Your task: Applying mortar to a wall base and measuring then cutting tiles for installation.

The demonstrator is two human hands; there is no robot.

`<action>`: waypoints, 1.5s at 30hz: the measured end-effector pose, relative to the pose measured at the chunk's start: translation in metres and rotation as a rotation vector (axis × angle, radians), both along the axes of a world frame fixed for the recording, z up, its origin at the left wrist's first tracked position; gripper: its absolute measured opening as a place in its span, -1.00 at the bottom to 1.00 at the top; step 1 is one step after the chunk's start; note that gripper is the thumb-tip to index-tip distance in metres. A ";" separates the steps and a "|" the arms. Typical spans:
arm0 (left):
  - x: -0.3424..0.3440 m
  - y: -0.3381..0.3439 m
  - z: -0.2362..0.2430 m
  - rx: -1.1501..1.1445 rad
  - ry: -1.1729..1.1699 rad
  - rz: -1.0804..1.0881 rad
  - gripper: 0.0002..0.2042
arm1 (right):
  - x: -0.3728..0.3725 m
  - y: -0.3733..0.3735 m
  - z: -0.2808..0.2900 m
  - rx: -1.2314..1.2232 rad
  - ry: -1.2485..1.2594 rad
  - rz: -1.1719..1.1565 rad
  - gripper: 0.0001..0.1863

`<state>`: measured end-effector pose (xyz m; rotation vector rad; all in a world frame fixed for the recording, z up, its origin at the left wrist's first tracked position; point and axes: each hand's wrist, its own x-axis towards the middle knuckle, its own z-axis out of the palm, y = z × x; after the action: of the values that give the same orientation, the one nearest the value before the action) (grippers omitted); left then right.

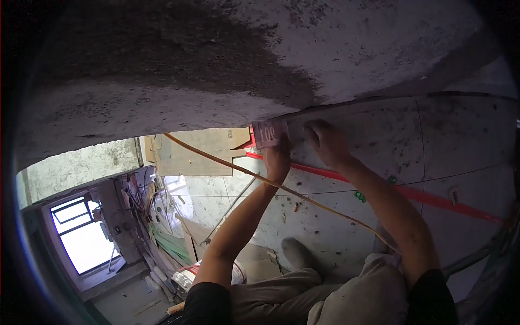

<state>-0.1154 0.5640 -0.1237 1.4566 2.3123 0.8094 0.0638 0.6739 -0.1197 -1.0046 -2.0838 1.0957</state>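
My left hand [278,161] is closed on a flat, brownish-purple rectangular plate [264,142] with pale markings. The plate lies at the foot of a rough grey wall [162,103], whose lower part has a dark damp-looking patch. To its right, my right hand [328,142] is held close to the wall's base with curled fingers; whatever they might hold is hidden. A red strip [319,171] runs along the pale tiled floor [325,216] beneath both forearms. Across my left wrist area passes a yellow-brown cable or hose [227,163].
A cardboard sheet [200,157] lies left of my left hand. A white and red bucket [238,272] stands by my leg, and clutter [142,200] lines the left side near a bright window [84,235]. Small green pieces [360,196] and crumbs dot the tiles.
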 end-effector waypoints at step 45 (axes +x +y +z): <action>0.055 0.021 0.019 0.104 -0.073 -0.519 -0.79 | 0.118 0.007 -0.028 0.150 -0.003 -0.221 -0.86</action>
<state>-0.0602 0.5852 -0.1049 1.9158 1.7327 0.8128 0.1815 0.6806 -0.1478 -1.1305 -1.9691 0.8152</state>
